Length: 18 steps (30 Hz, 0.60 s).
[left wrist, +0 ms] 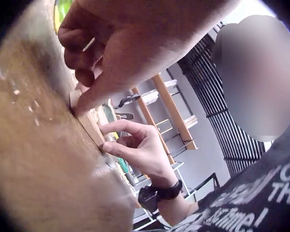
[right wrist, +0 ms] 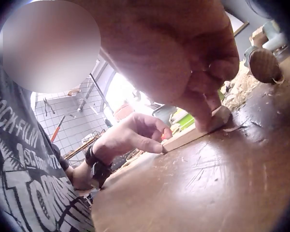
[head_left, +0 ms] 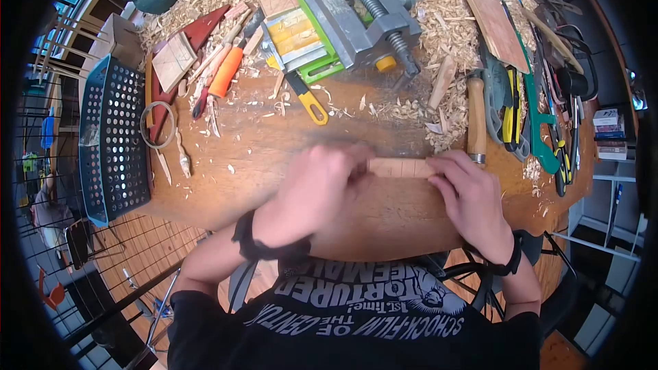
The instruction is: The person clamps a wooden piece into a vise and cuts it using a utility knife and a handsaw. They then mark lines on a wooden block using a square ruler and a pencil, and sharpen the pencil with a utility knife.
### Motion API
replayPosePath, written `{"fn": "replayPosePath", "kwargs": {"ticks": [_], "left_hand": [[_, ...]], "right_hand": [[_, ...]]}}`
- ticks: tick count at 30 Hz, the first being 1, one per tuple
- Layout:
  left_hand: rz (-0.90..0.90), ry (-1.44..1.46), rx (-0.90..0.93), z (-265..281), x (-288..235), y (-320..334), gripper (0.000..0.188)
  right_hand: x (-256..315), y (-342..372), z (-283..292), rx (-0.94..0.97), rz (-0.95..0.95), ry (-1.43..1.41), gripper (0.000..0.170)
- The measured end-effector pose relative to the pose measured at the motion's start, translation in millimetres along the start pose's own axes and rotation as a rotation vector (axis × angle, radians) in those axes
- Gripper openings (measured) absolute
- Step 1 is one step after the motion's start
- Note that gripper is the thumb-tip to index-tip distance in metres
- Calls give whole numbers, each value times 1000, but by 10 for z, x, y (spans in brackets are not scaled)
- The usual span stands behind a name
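Note:
A short pale wooden strip lies along the tabletop in front of the person, with thin marks across its face. Its left end is pinched by my left hand, blurred in the head view. My right hand pinches the other end between thumb and fingers. From the left wrist, the strip is seen low against the table surface, with fingertips at both ends. The right wrist view shows the strip's long side edge and the right fingers over its near end.
A grey vise stands at the back amid wood shavings. A yellow-handled cutter and an orange-handled tool lie left of it. A perforated basket is at the left edge; a wooden handle and several tools lie right.

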<state>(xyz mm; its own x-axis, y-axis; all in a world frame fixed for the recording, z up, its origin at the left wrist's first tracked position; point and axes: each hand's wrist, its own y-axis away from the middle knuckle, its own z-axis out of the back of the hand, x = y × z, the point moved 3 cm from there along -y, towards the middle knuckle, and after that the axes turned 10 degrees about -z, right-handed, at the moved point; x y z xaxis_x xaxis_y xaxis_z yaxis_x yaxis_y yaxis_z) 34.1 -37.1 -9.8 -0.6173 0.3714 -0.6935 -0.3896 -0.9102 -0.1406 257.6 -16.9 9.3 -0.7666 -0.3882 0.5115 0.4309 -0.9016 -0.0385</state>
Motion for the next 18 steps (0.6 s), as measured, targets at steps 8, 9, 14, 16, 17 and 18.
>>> {"fn": "replayPosePath", "kwargs": {"ticks": [8, 9, 14, 16, 17, 18], "left_hand": [[112, 66, -93, 170, 273, -319, 22], [145, 87, -85, 185, 301, -314, 21], [268, 355, -15, 286, 523, -263, 10], [258, 489, -3, 303, 591, -252, 8], [236, 674, -52, 311, 593, -263, 7], [209, 857, -104, 323, 586, -276, 7]], "right_hand": [[19, -375, -107, -112, -20, 77, 20], [43, -386, -97, -117, -13, 80, 20], [235, -319, -57, 40, -20, 172, 22], [295, -273, -80, 84, 7, 134, 22], [320, -249, -94, 131, 19, 98, 22], [344, -231, -110, 178, 33, 62, 22]]}}
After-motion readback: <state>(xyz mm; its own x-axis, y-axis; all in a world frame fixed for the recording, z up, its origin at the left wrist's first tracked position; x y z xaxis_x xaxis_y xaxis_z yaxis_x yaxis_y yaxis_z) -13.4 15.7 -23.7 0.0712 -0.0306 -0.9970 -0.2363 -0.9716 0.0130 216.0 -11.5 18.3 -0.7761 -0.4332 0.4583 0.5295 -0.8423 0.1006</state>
